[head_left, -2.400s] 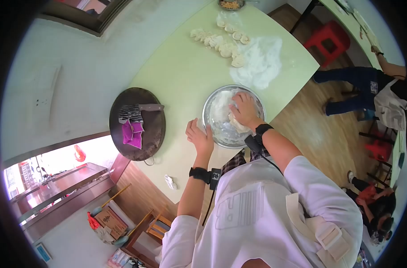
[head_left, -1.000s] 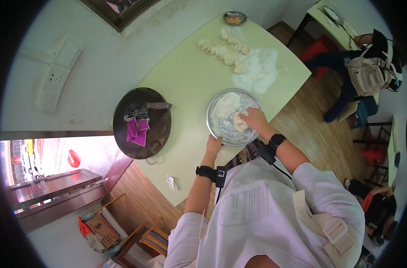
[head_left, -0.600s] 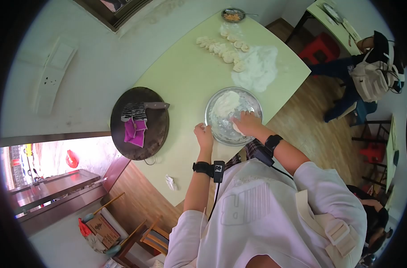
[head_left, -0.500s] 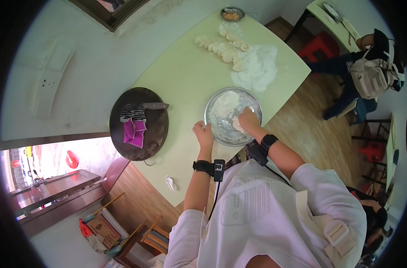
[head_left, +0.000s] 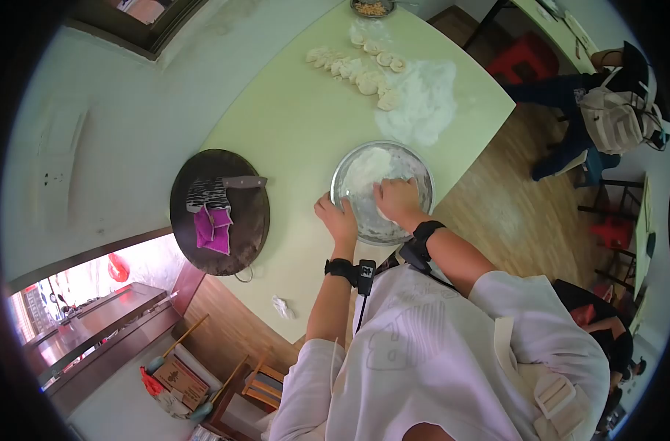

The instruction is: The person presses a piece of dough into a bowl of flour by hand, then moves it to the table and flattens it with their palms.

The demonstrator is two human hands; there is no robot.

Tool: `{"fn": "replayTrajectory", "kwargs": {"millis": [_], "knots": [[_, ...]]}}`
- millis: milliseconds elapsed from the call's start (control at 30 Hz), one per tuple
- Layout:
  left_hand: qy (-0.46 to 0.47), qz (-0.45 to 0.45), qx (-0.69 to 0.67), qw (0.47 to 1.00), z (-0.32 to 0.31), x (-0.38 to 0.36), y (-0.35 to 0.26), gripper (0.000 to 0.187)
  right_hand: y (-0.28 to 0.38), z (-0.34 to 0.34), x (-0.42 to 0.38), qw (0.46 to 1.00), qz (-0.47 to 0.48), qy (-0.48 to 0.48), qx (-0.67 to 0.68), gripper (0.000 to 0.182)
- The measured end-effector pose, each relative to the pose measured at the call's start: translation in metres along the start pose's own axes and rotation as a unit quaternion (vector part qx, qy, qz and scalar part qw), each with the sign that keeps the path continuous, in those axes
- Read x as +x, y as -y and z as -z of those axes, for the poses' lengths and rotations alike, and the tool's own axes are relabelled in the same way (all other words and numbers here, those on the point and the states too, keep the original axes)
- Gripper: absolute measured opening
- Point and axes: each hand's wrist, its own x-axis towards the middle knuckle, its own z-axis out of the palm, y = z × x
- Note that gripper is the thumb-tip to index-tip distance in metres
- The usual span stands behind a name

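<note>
A round metal basin point(head_left: 338, 170) sits on the pale green table, with a mound of white flour point(head_left: 370, 163) on its far side. My left hand point(head_left: 338, 217) grips the basin's near left rim, fingers closed against it. Inside the basin, my right hand point(head_left: 399, 200) is curled and pressed down on a lump of dough point(head_left: 382, 214), mostly hidden beneath the fingers. Beyond the basin, loose flour point(head_left: 423, 103) is spread over the table beside rows of small pale dough pieces point(head_left: 368, 81).
A dark round board point(head_left: 239, 242) at left carries a cleaver point(head_left: 243, 181) and a purple cloth point(head_left: 216, 231). A bowl of orange-brown bits point(head_left: 371, 9) stands at the far end. Crumpled white paper point(head_left: 282, 307) lies near the table edge. A person with a backpack point(head_left: 610, 121) is at right.
My right hand has moved slightly left and turned, its fingers now curled over the dough. My left hand stays at the rim. The view has shifted a little.
</note>
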Motion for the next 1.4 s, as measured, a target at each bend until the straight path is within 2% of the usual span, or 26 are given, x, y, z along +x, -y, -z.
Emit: {"fn": "replayTrajectory", "kwargs": {"millis": [33,200,300,500,600,667,833,1100,1167,1300,1367,1400], "knots": [[-0.006,0.002,0.003,1.0,-0.001,-0.001,-0.002,0.036,-0.003,-0.005,0.001,1.0,-0.001,0.003,0.0,0.027],[0.002,-0.028,0.058,0.998,0.003,-0.004,-0.007,0.04,-0.018,-0.016,-0.004,0.986,0.087,-0.141,0.007,0.018],[0.011,-0.026,0.069,0.997,0.002,-0.003,-0.007,0.041,-0.022,-0.015,-0.002,0.985,0.08,-0.152,0.032,0.014],[0.038,-0.054,0.123,0.99,-0.001,-0.005,-0.001,0.046,-0.033,-0.017,0.005,0.986,0.124,-0.095,0.052,0.013],[0.034,-0.074,0.143,0.986,-0.001,-0.004,-0.003,0.049,-0.029,-0.01,0.01,0.989,0.112,-0.084,0.044,0.01],[0.064,-0.034,0.147,0.987,0.001,-0.003,-0.007,0.051,-0.03,-0.012,0.012,0.991,0.106,-0.082,0.028,0.012],[0.054,-0.038,0.148,0.987,0.001,-0.006,-0.004,0.052,-0.035,-0.015,0.016,0.99,0.123,-0.059,0.02,0.014],[0.018,-0.031,0.168,0.985,0.0,-0.003,-0.01,0.053,-0.035,-0.018,0.019,0.986,0.143,-0.083,0.015,0.013],[0.044,-0.01,0.171,0.984,0.002,-0.003,-0.012,0.055,-0.034,-0.017,0.019,0.986,0.147,-0.077,0.0,0.014],[0.037,-0.003,0.166,0.985,0.008,-0.005,-0.013,0.056,-0.035,-0.016,0.019,0.99,0.119,-0.072,0.019,0.021],[0.01,0.078,0.083,0.993,0.016,-0.009,-0.012,0.056,-0.035,-0.008,0.013,0.99,0.113,-0.056,0.064,0.027],[0.007,0.071,0.083,0.994,0.023,-0.011,-0.01,0.056,-0.032,-0.005,0.011,0.989,0.113,-0.064,0.065,0.027]]}}
